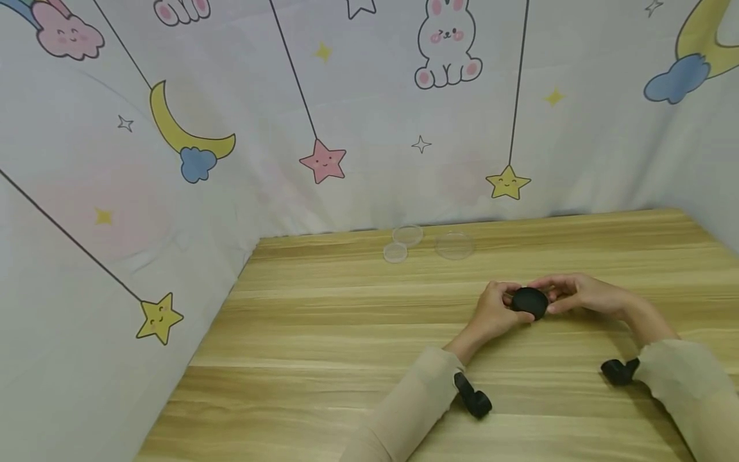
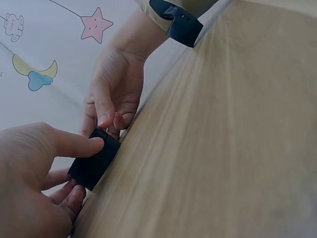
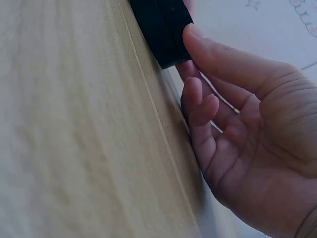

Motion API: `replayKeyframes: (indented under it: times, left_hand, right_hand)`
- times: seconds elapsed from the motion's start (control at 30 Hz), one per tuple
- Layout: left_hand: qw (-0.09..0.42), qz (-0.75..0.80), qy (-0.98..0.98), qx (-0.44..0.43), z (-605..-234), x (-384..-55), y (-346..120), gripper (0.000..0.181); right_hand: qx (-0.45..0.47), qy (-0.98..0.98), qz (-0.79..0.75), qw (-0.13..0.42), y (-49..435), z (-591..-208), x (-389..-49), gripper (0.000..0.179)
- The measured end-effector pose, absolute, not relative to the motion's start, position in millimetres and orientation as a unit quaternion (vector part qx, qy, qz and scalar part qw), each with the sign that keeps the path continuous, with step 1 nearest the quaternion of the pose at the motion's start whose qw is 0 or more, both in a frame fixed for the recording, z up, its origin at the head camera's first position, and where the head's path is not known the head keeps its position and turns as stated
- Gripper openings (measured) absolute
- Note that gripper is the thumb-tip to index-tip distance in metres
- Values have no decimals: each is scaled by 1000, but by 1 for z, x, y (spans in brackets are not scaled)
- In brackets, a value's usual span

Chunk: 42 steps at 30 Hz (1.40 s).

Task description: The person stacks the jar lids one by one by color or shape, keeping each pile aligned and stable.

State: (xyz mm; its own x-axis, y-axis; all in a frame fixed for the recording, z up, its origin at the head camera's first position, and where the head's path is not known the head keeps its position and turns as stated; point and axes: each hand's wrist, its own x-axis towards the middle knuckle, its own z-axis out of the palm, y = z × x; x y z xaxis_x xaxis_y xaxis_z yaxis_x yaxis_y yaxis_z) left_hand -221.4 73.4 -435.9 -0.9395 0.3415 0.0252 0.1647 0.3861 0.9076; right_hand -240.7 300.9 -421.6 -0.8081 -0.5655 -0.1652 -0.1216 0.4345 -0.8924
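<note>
A short, round black container (image 1: 530,303) stands low over the wooden table, right of its middle in the head view. A seam runs around the side of the black container (image 3: 157,29) in the right wrist view. My left hand (image 1: 493,312) grips it from the left, thumb on the near side and fingers round the far side. From the right, my right hand (image 1: 589,297) pinches its edge, the thumb tip pressed on the side. In the right wrist view the lower fingers of that hand (image 3: 247,134) curl free of it.
Three clear round dishes or lids lie near the table's back edge: a small one (image 1: 395,253), one behind it (image 1: 407,235) and a larger one (image 1: 455,246). A white printed curtain (image 1: 375,115) hangs along the back and left of the wooden table (image 1: 323,308).
</note>
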Motion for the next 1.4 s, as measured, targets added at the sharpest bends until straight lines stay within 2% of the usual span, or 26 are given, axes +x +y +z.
replayKeyframes:
  times: [0.37,0.6,0.73,0.9,1.03,1.17,1.27,1.4]
  left_hand:
    - [85,536,826,151,-436,-221,74,53]
    - [79,539,824,155,-438,-223,72,57]
    - [91,530,826,168,-438,-224,70,67]
    - [134,499,837,181,-430,-220,67,85]
    - [129,420,871,219,-412,-218,62,96]
    - [105,410,876,232,-394,-224,51,98]
    - [92,447,865,208,-383,-234,36,97]
    - [72,496,847,176,-374,-249,7,97]
  right_hand:
    - [-203,823,-481,222,302,-424,-242,56]
    - [-223,813,-493,215,301,-423,-242,49]
    - [-205,814,-498,218,301,-423,-243,49]
    - [-156,813,-520,212,306,-428,-242,46]
    - [-124,786,-571,204,311,-429,-241,41]
    - [-95,770,-607,169,313,-422,-243,35]
    - [-71,753,-642,128,308,-411,-244,34]
    - [-59,709,-698,79,291,-391,-242,41]
